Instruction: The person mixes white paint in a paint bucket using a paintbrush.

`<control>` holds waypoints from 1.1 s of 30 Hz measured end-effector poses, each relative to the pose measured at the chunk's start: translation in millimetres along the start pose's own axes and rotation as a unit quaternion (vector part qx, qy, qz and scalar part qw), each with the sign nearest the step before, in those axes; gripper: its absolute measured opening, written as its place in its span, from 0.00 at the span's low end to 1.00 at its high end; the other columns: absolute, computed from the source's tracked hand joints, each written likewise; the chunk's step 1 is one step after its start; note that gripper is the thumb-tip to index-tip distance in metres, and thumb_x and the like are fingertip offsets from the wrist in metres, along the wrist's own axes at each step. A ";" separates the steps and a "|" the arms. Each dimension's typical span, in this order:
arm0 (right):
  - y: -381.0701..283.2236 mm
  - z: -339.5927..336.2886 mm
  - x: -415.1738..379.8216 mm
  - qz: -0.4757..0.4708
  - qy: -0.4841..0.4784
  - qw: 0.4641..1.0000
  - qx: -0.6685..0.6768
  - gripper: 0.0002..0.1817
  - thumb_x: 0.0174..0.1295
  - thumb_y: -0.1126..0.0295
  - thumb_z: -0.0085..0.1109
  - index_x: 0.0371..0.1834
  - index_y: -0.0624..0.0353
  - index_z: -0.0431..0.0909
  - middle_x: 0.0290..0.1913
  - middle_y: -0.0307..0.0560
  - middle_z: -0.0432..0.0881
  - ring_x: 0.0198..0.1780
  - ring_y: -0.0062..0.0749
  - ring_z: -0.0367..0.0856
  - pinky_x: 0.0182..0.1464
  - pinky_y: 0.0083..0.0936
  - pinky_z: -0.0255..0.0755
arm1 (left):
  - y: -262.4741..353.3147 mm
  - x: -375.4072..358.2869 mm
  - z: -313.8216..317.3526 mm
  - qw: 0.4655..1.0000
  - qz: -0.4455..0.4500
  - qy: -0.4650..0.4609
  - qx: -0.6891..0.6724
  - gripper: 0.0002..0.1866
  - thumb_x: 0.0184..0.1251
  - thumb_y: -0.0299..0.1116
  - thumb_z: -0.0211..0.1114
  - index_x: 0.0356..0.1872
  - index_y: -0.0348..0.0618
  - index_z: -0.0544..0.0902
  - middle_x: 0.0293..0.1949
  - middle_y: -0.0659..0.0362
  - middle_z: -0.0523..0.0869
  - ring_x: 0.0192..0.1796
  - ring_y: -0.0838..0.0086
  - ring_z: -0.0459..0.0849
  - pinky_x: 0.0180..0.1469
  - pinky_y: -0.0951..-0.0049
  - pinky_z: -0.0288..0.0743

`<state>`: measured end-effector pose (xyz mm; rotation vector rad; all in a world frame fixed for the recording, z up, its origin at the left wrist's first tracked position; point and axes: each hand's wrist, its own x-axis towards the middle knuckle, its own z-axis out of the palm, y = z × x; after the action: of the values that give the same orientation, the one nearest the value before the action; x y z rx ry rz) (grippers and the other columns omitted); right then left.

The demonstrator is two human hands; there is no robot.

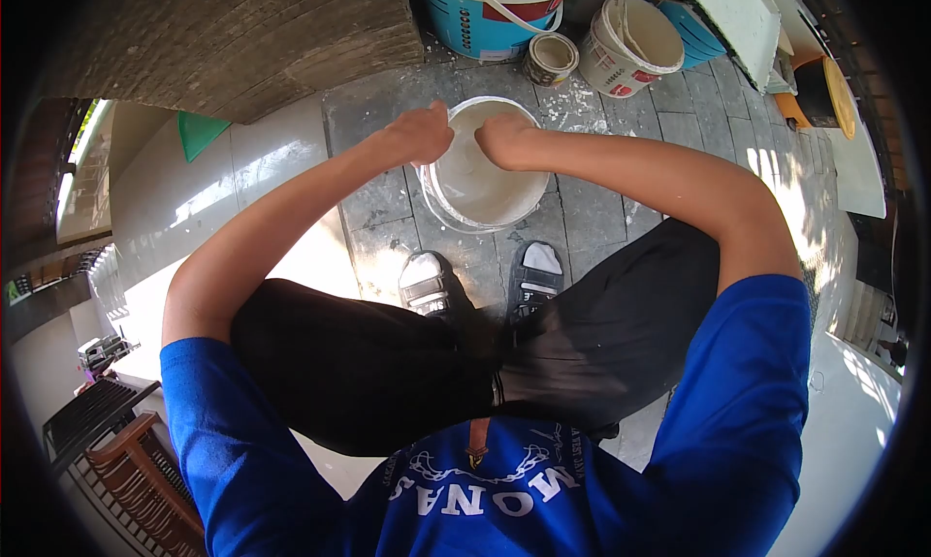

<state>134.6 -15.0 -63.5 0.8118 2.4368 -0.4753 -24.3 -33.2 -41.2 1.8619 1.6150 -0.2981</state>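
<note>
A white bucket (529, 193) stands on the grey tiles between my arms, in front of my feet, its wire handle hanging down on the near side. Pale, whitish material (475, 184) shows inside it. My left hand (424, 133) is closed on the bucket's left rim. Over the bucket's opening, my right hand (505, 140) is curled into a fist near the far inner wall. Whatever that fist holds, if anything, is hidden by the fingers.
Beyond the bucket stand a large blue paint pail (465, 24), a small open can (552, 57) and a white-splashed tub (621, 67) with a stick in it. White specks (582, 106) dot the tiles. My sandalled feet (536, 276) are close to the bucket.
</note>
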 end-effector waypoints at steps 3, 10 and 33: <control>-3.5 1.4 0.4 -0.009 -0.022 1.000 -0.007 0.10 0.51 0.74 0.54 0.36 0.64 0.81 0.40 0.59 0.82 0.46 0.49 0.82 0.43 0.39 0.77 | 5.0 2.2 -0.8 1.000 0.000 0.009 0.015 0.21 0.63 0.33 0.47 0.49 0.23 0.66 0.37 0.33 0.81 0.44 0.47 0.82 0.49 0.54 0.73; -3.4 5.1 0.6 0.001 0.012 1.000 0.000 0.10 0.52 0.73 0.54 0.37 0.62 0.80 0.40 0.56 0.82 0.44 0.49 0.82 0.44 0.39 0.76 | 2.9 1.9 -1.0 1.000 0.002 -0.001 0.012 0.21 0.63 0.33 0.46 0.50 0.22 0.66 0.38 0.34 0.81 0.44 0.46 0.82 0.49 0.55 0.73; 10.9 24.0 -3.0 -0.139 0.151 0.978 -0.038 0.09 0.52 0.68 0.52 0.29 0.58 0.82 0.30 0.51 0.83 0.34 0.45 0.83 0.35 0.39 0.77 | -9.5 -0.8 1.2 1.000 0.021 0.012 0.017 0.20 0.65 0.38 0.46 0.48 0.28 0.65 0.40 0.34 0.79 0.46 0.41 0.78 0.51 0.49 0.68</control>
<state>152.4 -19.4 -82.8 0.5429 2.8511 -0.3779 -33.3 -34.2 -44.7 1.9291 1.5928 -0.2876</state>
